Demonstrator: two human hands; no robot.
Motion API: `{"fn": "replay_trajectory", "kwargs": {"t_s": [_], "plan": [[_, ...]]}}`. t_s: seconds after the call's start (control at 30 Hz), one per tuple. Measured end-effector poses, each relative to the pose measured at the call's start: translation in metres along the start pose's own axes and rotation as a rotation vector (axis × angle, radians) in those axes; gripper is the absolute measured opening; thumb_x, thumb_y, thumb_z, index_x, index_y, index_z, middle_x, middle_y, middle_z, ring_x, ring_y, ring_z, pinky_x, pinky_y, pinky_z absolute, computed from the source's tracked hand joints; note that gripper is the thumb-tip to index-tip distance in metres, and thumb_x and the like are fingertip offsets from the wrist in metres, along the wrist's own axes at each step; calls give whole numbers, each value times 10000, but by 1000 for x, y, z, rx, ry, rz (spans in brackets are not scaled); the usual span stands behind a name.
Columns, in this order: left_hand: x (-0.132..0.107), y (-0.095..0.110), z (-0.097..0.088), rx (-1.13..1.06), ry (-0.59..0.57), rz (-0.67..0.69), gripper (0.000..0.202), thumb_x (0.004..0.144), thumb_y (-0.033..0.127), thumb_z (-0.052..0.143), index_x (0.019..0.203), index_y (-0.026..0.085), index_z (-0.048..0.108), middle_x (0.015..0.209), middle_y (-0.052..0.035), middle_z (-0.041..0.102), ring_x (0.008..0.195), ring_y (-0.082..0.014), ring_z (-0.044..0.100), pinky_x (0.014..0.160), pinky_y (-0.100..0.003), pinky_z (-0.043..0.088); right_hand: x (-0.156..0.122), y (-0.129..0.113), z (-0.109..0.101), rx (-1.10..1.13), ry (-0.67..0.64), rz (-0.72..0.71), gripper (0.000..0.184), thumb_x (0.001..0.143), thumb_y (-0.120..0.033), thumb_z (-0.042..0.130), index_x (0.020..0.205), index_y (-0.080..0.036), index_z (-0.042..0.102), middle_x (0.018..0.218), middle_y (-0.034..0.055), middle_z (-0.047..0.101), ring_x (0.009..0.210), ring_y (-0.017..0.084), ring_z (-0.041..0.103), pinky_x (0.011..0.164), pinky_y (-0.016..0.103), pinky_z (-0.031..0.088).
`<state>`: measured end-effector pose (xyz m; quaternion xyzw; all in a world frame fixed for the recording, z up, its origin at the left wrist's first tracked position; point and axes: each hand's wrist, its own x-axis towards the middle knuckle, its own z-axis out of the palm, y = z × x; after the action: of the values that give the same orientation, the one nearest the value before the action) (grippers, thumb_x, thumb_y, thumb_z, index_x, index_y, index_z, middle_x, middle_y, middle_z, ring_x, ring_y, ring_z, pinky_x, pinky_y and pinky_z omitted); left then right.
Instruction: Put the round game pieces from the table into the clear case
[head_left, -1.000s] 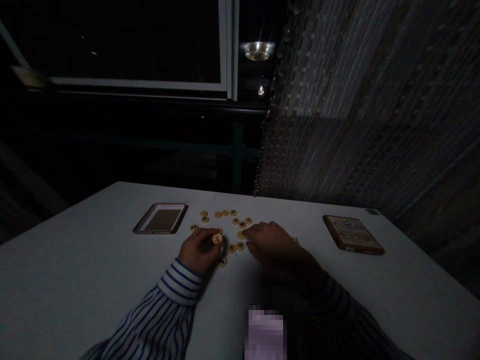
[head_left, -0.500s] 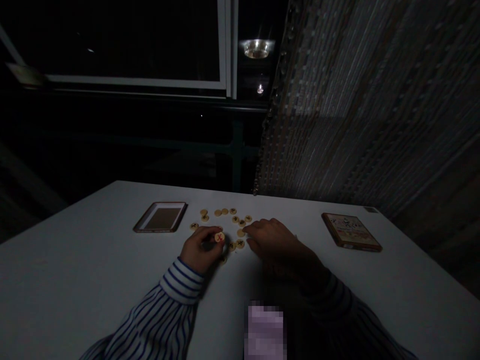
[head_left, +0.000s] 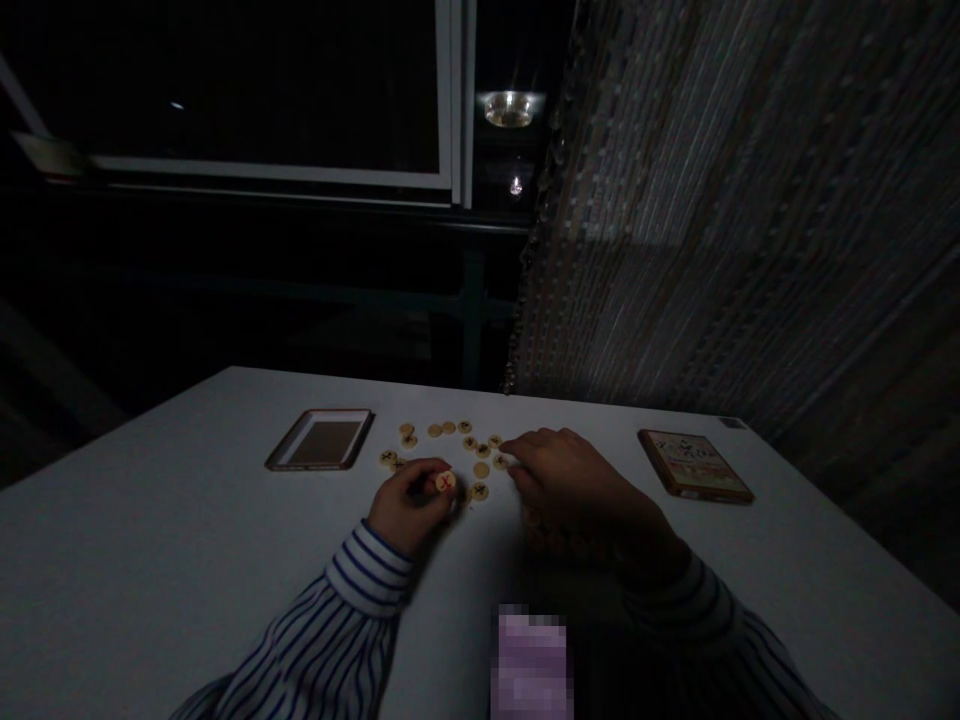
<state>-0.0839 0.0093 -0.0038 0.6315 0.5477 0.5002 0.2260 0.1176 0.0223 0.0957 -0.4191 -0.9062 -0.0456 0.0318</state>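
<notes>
Several round wooden game pieces (head_left: 450,428) with dark or red marks lie scattered on a white table (head_left: 150,560). My left hand (head_left: 409,505) is closed around a stack of such pieces, and the top one (head_left: 445,482) shows a red mark. My right hand (head_left: 566,475) rests palm down to the right of the scatter, its fingertips pinched on a piece (head_left: 501,461) at the scatter's right edge. Both sleeves are white with blue stripes.
An open box tray (head_left: 321,440) lies left of the pieces. A box lid with a printed picture (head_left: 694,464) lies at the right. A woven curtain (head_left: 735,220) hangs behind the table's right side and a dark window (head_left: 225,90) behind the left.
My right hand has slid away from me and to the right, onto a piece at the scatter's edge. My left hand has hardly moved and still grips its stack.
</notes>
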Motion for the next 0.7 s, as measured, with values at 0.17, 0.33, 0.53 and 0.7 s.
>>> {"fn": "replay_trajectory", "kwargs": {"t_s": [0.17, 0.33, 0.53, 0.7], "plan": [[-5, 11, 6, 3, -108, 41, 194, 646, 251, 578, 805, 140, 591, 726, -39, 604, 618, -117, 550, 600, -248, 494, -4, 11, -1, -2, -24, 22, 348, 839, -261, 362, 1157, -188, 482, 1084, 83, 570, 1000, 200, 493, 822, 322, 333], [-14, 20, 14, 28, -157, 43, 161, 656, 231, 565, 788, 143, 597, 678, -28, 577, 589, -109, 511, 572, -238, 464, -12, 30, 5, -3, -8, 20, 339, 842, -263, 354, 1147, -196, 486, 1063, 75, 582, 977, 202, 510, 807, 332, 350], [-25, 26, 23, 33, -205, 73, 152, 657, 206, 557, 798, 164, 597, 739, -36, 590, 628, -119, 526, 600, -251, 457, -20, 41, 5, -6, -4, 44, 335, 840, -258, 352, 1139, -198, 489, 1057, 70, 582, 961, 202, 514, 790, 333, 356], [-26, 26, 26, 20, -246, 93, 151, 659, 193, 548, 798, 158, 596, 682, -24, 573, 615, -121, 518, 593, -253, 450, -22, 40, 1, -9, -22, 47, 341, 846, -275, 340, 1148, -206, 481, 1054, 67, 584, 950, 208, 521, 771, 334, 361]]}}
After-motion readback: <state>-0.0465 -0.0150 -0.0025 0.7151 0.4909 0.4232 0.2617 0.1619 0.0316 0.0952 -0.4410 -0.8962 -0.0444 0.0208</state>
